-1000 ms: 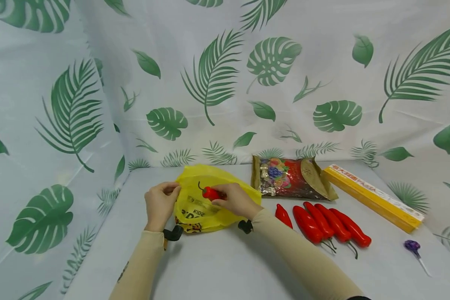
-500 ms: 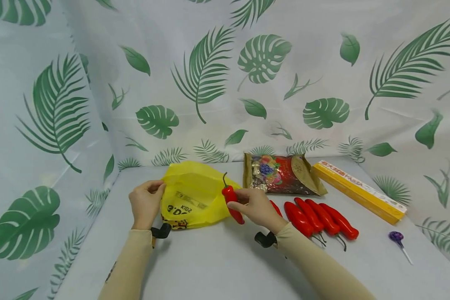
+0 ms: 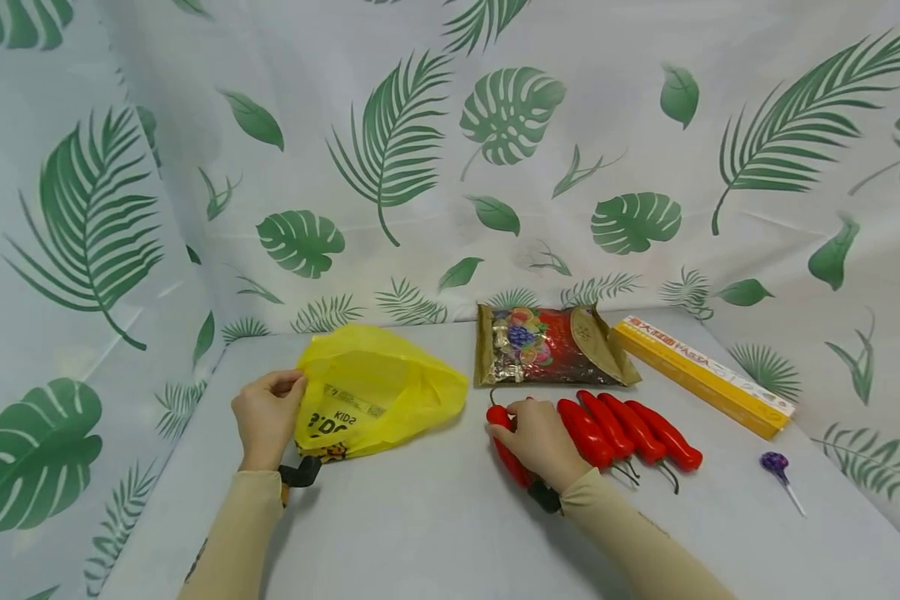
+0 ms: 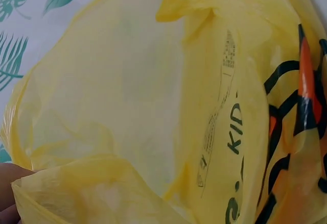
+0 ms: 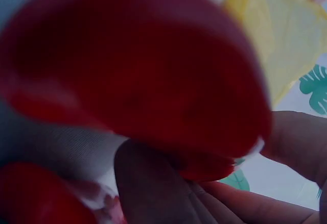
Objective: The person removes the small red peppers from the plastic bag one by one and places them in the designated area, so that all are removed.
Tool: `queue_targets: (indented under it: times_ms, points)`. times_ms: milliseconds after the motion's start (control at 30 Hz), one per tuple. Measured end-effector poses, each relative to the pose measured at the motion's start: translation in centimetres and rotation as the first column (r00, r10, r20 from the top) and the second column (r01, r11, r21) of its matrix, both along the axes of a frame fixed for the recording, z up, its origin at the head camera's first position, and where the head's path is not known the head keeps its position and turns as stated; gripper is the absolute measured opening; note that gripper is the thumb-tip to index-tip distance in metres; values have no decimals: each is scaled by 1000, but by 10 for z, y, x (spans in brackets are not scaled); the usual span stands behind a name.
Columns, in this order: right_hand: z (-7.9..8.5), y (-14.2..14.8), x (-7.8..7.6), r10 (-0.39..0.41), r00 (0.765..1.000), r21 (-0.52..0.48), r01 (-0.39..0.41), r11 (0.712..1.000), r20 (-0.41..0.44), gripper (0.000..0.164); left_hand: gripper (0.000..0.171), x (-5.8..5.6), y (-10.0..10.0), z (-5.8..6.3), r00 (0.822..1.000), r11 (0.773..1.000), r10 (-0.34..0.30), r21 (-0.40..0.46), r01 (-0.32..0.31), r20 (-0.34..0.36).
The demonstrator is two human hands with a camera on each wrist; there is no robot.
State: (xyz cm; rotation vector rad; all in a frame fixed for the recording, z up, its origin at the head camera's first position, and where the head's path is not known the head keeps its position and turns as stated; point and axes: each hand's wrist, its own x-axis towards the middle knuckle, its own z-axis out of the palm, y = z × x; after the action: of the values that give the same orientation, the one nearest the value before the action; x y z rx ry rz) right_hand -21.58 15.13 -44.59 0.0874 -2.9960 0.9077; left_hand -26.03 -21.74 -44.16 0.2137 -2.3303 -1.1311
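My left hand [image 3: 266,425] pinches the left edge of the mouth of a yellow plastic bag [image 3: 427,408]. The bag's mouth gapes, and dark lettering reading KIDS shows on its wall [image 4: 127,81] in the left wrist view. To the bag's right, my right hand [image 3: 543,442] holds a red chili pepper [image 3: 506,458] between thumb and fingers, its green stem pointing away from me. That pepper [image 5: 138,66] fills much of the right wrist view, blurred. Several more red peppers [image 3: 630,429] lie side by side just right of this hand; it partly hides the nearest.
Behind the peppers lies a glossy brown and red packet [image 3: 558,346] with fruit pictures. A long yellow and white pasta box [image 3: 705,375] slants at the back right. A purple lollipop [image 3: 776,467] lies at the far right. Leaf-print cloth walls rise behind and left.
My right hand has drawn the red pepper from over the bag's mouth rightwards and down beside the other peppers. The left hand keeps its pinch on the bag. The head view has shifted slightly.
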Motion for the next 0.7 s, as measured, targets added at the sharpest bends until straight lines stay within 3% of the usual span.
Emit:
queue_targets:
  times_ms: [233,533,700]
  points:
    - [-7,-4,4,-31,998,114,37,993,-55,25,15,3,3,-2,1000,1000,-9,2,9,28]
    - [2,-3,8,-109,992,227,119,967,-56,25,15,7,8,-3,998,999,-35,5,35,54]
    - [3,2,10,-135,988,239,148,960,-71,25,15,7,8,-4,996,998,-63,-5,63,64]
